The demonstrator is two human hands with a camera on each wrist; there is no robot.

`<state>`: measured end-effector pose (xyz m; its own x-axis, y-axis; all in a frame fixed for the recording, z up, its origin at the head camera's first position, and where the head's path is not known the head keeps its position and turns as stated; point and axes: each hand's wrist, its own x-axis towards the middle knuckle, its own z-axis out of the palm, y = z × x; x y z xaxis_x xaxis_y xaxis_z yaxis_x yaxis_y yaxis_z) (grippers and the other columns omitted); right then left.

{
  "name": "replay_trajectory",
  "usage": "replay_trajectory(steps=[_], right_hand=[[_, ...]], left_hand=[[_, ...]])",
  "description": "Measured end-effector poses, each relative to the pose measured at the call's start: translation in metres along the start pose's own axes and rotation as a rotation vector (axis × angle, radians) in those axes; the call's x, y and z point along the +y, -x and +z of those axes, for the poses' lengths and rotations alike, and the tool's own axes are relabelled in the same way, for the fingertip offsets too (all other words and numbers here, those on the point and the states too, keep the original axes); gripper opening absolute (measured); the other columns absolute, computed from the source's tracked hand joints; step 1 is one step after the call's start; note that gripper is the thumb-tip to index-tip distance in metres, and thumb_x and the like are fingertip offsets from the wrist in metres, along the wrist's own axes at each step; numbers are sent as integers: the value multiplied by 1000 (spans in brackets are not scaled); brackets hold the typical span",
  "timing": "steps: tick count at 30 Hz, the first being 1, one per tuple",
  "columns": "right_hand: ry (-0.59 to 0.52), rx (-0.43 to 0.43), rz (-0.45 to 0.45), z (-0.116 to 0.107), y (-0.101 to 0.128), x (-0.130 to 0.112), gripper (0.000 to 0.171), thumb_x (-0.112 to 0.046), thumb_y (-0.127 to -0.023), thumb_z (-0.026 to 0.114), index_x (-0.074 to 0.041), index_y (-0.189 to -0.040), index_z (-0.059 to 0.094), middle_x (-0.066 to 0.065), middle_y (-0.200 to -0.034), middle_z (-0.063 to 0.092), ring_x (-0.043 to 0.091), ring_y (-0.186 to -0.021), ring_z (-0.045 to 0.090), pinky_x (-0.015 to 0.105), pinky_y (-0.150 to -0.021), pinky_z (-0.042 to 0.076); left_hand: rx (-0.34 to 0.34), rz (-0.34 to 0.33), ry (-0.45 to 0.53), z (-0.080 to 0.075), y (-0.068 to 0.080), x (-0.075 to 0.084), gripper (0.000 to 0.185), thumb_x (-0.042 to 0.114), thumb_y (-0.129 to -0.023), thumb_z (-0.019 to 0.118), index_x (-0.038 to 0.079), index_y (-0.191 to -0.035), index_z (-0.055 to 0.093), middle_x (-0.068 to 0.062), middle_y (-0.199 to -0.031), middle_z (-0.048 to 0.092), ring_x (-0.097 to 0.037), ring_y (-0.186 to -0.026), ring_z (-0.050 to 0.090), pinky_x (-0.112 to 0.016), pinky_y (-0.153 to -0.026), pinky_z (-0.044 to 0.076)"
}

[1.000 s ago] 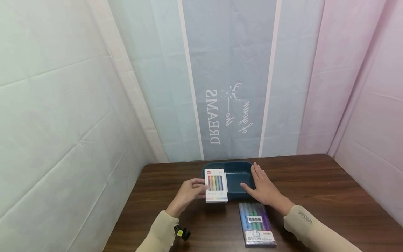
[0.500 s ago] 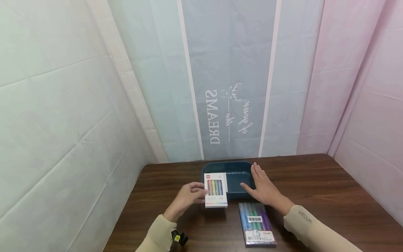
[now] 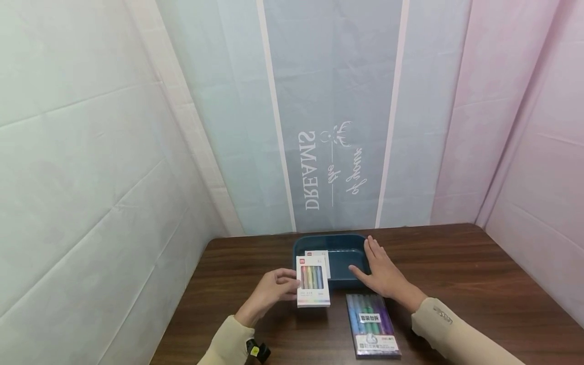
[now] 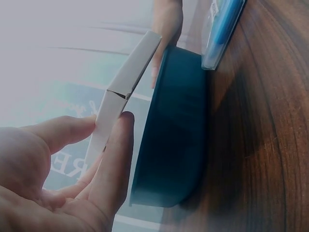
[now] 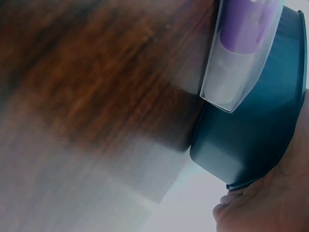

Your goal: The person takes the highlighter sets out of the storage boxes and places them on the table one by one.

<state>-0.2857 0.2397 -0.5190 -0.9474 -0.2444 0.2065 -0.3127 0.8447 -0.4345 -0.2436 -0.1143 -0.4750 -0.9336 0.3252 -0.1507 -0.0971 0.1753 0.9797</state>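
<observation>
My left hand point(image 3: 272, 291) pinches a white pen box point(image 3: 313, 298) along its left side, thumb and fingers on opposite faces. Colored pens show through the box's window. The box is raised, tilted, in front of the near left part of a dark blue tray point(image 3: 342, 285). In the left wrist view the box point(image 4: 130, 67) appears edge-on, with a small gap at a seam. A second white box point(image 3: 319, 253) lies in the tray, mostly hidden behind the held one. My right hand point(image 3: 387, 276) rests on the tray's right rim with its fingers straight.
A clear pack of blue, green and purple markers point(image 3: 370, 324) lies on the wooden table point(image 3: 438, 263) right in front of the tray. Behind the table hangs a printed curtain point(image 3: 337, 101). A black strap device point(image 3: 258, 350) is on my left wrist.
My left hand has drawn the white pen box down toward me, and the second white box in the tray has come into view behind it. The right hand has stayed in place.
</observation>
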Motion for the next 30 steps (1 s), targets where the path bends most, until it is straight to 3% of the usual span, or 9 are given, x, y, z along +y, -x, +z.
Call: replay_trajectory(steps=[30], right_hand=[[-7,7,-11,1,9,1,103,-56,-103,65,14,-163,20,33,-174,11,53,-160,14,67,-129,17]], left_hand=[[-19,-45,23,20,24,-14,40,13,-100,77,-5,-132,62,-13,-109,76,-26,-95,77,-44,-85,67]])
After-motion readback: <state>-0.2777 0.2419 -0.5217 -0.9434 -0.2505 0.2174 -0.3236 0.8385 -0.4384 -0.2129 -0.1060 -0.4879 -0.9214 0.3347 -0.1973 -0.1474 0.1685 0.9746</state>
